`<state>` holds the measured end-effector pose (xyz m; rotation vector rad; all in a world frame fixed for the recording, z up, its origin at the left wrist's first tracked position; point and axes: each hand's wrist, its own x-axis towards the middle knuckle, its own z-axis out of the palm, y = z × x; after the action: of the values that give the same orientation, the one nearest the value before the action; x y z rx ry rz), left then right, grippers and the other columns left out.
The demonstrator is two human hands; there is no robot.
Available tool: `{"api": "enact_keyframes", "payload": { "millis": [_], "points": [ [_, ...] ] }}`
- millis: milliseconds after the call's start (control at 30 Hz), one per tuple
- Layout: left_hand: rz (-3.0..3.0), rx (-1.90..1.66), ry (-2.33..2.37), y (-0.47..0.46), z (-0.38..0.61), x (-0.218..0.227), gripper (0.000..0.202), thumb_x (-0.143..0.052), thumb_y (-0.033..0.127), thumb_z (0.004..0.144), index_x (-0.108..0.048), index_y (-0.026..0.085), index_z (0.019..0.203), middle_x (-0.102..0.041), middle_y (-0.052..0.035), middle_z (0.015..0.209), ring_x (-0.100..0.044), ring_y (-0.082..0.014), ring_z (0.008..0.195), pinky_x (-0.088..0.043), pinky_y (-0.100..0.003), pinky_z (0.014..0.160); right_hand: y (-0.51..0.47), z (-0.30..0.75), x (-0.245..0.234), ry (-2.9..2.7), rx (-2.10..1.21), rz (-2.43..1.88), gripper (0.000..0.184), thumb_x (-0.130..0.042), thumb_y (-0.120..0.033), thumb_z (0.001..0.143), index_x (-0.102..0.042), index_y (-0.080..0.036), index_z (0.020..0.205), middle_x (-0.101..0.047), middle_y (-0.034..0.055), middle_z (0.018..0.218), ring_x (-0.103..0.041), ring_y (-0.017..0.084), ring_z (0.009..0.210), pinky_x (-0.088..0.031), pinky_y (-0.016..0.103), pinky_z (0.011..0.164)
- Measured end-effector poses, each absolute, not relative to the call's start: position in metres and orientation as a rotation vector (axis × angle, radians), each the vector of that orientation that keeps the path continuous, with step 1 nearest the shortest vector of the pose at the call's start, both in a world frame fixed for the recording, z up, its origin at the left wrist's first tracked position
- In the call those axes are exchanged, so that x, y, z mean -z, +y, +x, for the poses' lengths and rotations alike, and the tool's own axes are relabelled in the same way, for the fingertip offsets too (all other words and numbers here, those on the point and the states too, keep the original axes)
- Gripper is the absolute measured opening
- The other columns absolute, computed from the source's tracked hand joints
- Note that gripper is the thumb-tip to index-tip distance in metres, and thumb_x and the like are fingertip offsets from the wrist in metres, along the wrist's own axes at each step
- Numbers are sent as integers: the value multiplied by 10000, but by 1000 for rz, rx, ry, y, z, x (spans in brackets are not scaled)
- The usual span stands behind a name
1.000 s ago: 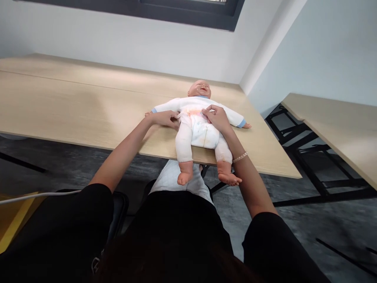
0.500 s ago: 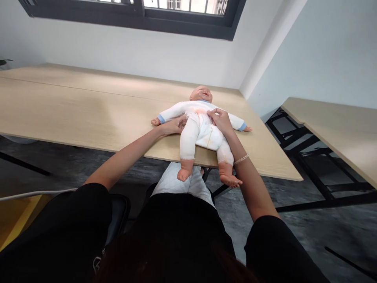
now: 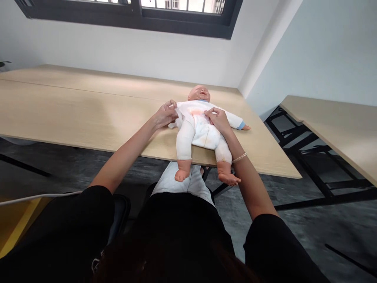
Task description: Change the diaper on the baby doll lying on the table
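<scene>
A baby doll (image 3: 199,93) lies on its back on the wooden table, its feet hanging past the near edge. It wears a white top (image 3: 225,114) with blue cuffs. A white diaper (image 3: 207,135) with faint printed marks wraps its hips. At the doll's left-side edge in view, my left hand (image 3: 165,115) pinches a thin white flap, which looks like the diaper's side, pulled outward. My right hand (image 3: 218,119) is closed at the diaper's front waist, fingertips pressed together on its edge. The doll's arm behind my left hand is hidden.
The light wooden table (image 3: 88,114) reaches far to the left, along a wall under a dark-framed window (image 3: 182,21). Another wooden table (image 3: 338,125) stands at the right, with black folding frames beneath. A white cable (image 3: 38,197) runs at lower left.
My left hand has moved up and outward from the doll's hip, drawing the white flap out with it. My right hand stays at the diaper's front waist.
</scene>
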<state>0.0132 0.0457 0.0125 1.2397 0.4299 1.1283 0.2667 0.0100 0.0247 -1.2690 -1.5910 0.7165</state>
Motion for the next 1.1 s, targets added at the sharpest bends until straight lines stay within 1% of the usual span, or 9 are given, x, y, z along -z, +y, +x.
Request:
{"api": "enact_keyframes", "payload": {
  "millis": [67, 167, 333, 400, 467, 600, 900, 967, 1100],
  "points": [
    [1202, -1155, 455, 46, 11, -14, 366, -792, 119, 597, -498, 202, 798, -608, 68, 692, -576, -69, 580, -498, -177, 598, 10, 267, -25, -1597, -715, -1261, 262, -610, -389, 846, -516, -195, 698, -451, -30, 526, -381, 110, 486, -321, 248, 503],
    [1165, -1154, 465, 45, 10, -15, 327, -811, 133, 607, -557, 181, 809, -603, 58, 669, -582, -73, 591, -511, -191, 621, 8, 266, -26, -1600, -710, -1236, 262, -609, -377, 847, -512, -195, 686, -454, -28, 527, -382, 111, 485, -321, 253, 502],
    [1150, -1102, 514, 44, 10, -15, 284, -805, 119, 630, -636, 139, 857, -682, -10, 794, -668, -130, 725, -555, -260, 731, 6, 265, -28, -1593, -710, -1277, 253, -609, -376, 844, -514, -199, 690, -458, -27, 525, -393, 119, 488, -342, 262, 511],
    [1136, -1126, 491, 45, 9, -16, 276, -819, 143, 638, -630, 149, 839, -680, -4, 793, -673, -134, 734, -560, -267, 749, 6, 265, -29, -1588, -718, -1275, 250, -611, -373, 841, -515, -198, 690, -460, -28, 526, -394, 119, 487, -347, 262, 514],
    [1125, -1154, 451, 46, 7, -16, 290, -835, 160, 628, -610, 171, 810, -653, 27, 741, -661, -126, 701, -567, -275, 756, 7, 265, -28, -1592, -723, -1262, 249, -614, -371, 840, -518, -196, 691, -462, -30, 529, -396, 117, 487, -347, 260, 518],
    [1139, -1153, 417, 47, 4, -17, 324, -839, 169, 605, -565, 199, 776, -597, 57, 665, -623, -118, 633, -575, -282, 714, 8, 266, -27, -1595, -712, -1246, 253, -615, -353, 845, -512, -191, 679, -483, -24, 551, -404, 111, 493, -330, 255, 514],
    [1169, -1210, 481, 47, 5, -18, 282, -758, 127, 679, -509, 213, 782, -553, 76, 632, -635, -103, 630, -543, -224, 653, 8, 267, -26, -1593, -720, -1273, 254, -607, -354, 862, -511, -191, 692, -543, -1, 626, -426, 120, 515, -345, 269, 535],
    [1169, -1194, 469, 47, 5, -18, 290, -765, 142, 680, -510, 215, 796, -586, 67, 662, -656, -117, 658, -558, -244, 687, 8, 267, -26, -1589, -722, -1271, 255, -605, -354, 859, -509, -192, 688, -542, 0, 624, -422, 119, 513, -343, 267, 530],
    [1135, -1163, 449, 47, 5, -16, 330, -783, 145, 653, -533, 220, 856, -622, 52, 682, -702, -172, 810, -574, -308, 789, 7, 266, -26, -1586, -728, -1247, 250, -604, -355, 844, -505, -193, 680, -552, 5, 627, -413, 114, 503, -331, 260, 509]
  ]
}}
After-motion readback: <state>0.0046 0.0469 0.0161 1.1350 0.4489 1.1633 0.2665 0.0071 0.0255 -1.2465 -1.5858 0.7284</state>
